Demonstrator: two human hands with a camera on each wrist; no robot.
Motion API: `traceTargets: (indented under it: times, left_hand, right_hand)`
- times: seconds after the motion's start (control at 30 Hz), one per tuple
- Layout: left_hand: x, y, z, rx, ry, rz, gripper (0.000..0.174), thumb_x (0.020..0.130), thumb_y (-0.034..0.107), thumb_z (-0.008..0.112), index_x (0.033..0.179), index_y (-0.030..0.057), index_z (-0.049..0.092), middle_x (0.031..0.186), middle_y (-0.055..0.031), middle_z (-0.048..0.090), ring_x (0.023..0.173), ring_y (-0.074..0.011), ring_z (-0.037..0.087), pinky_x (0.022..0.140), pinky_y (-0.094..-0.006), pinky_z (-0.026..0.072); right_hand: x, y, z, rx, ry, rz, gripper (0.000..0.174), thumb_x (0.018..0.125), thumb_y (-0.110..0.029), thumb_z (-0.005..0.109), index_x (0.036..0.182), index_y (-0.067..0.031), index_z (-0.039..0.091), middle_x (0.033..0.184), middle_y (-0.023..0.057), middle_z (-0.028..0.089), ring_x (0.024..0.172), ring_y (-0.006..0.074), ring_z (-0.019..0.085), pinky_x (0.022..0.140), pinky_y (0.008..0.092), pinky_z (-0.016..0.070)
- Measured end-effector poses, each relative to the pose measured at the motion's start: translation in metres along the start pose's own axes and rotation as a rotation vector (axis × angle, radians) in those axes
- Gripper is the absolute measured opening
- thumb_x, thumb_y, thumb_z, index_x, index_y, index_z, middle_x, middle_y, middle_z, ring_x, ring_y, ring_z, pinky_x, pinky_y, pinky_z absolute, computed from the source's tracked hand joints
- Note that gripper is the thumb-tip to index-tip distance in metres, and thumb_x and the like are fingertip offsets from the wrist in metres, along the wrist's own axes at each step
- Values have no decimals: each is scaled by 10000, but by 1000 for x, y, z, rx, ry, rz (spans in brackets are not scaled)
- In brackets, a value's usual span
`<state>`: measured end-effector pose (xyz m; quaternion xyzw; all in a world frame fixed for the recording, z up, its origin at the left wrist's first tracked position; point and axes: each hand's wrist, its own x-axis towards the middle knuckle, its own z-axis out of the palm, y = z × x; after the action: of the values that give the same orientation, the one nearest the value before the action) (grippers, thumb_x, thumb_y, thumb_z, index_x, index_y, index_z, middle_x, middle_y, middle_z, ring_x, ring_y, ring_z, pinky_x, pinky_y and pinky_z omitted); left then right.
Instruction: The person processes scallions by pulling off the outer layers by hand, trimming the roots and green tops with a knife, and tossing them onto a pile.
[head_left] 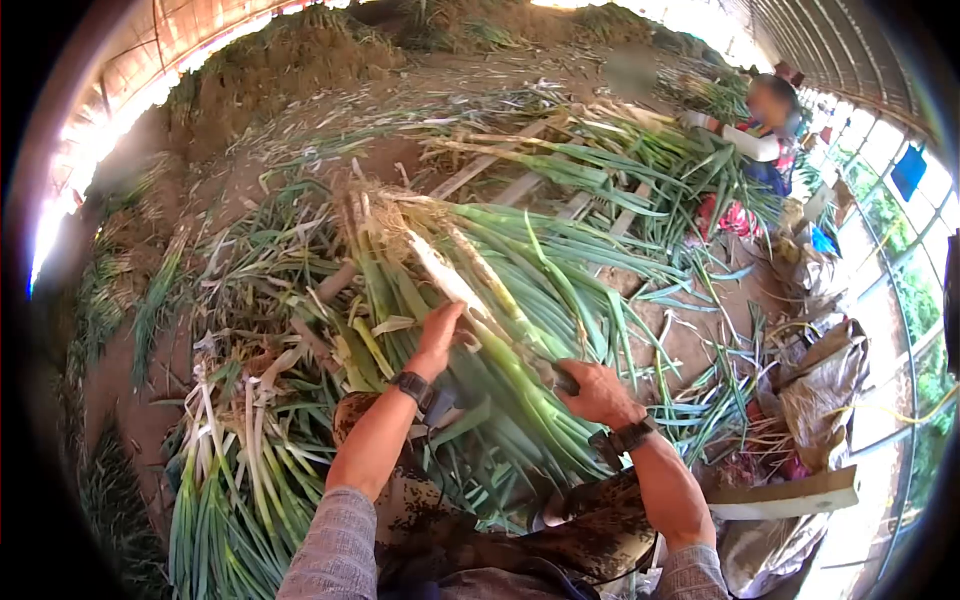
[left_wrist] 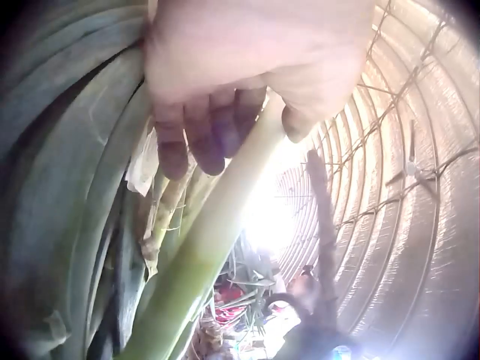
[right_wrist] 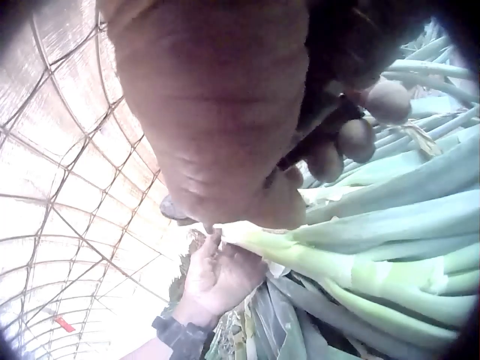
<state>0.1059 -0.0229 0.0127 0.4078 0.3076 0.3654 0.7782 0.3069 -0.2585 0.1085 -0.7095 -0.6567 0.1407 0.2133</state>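
Leek (left_wrist: 199,247) in left hand (head_left: 437,337), dark object (head_left: 567,379) in right (head_left: 604,396), trousers (head_left: 602,532) head view only

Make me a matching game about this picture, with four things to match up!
Things:
1. Left hand
2. Blue sheet
3. Sleeves
4. Trousers

Colour, place or state:
A. Grey
B. Hanging up high on the right
C. Blotchy, with dark patches
D. Gripping a pale stalk

Right pairs: 1-D, 2-B, 3-A, 4-C
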Motion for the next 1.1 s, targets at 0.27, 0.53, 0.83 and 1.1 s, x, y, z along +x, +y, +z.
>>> traceTargets:
  times: [0.27, 0.53, 0.83, 1.1]
  left_hand:
    - [-14, -2, 12, 213, -98, 84, 331, 947, 346, 669, 1048, 32, 647, 931, -63, 673, 777, -162, 658, 579, -324, 559]
    - [-28, 4, 14, 218, -102, 34, 343, 938, 322, 676, 1084, 11, 683, 928, -38, 681, 790, -124, 651, 623, -300, 542]
    - [-34, 5, 2, 177, -141, -3, 265, 944, 249, 624, 1055, 10, 654, 934, -79, 686, 763, -177, 678, 630, -332, 572]
    - [-14, 46, -22, -140, 293, 131, 265, 911, 273, 621, 1056, 53, 649, 931, -64, 679, 770, -183, 665, 649, -346, 564]
  right_hand:
    - [24, -22, 8, 23, 121, -103, 346, 827, -230, 707, 1142, -98, 653, 943, 166, 704, 846, 370, 683, 746, 444, 550]
    - [50, -35, 13, -44, 80, -31, 354, 819, -223, 698, 1151, -110, 650, 953, 148, 703, 851, 374, 674, 731, 454, 543]
    - [51, -36, 17, 109, 214, -21, 379, 808, -232, 714, 1156, -90, 666, 918, 174, 709, 864, 351, 692, 757, 434, 550]
    - [23, -17, -8, 105, -35, 21, 406, 784, -231, 737, 1165, -104, 680, 916, 169, 713, 853, 349, 691, 757, 431, 546]
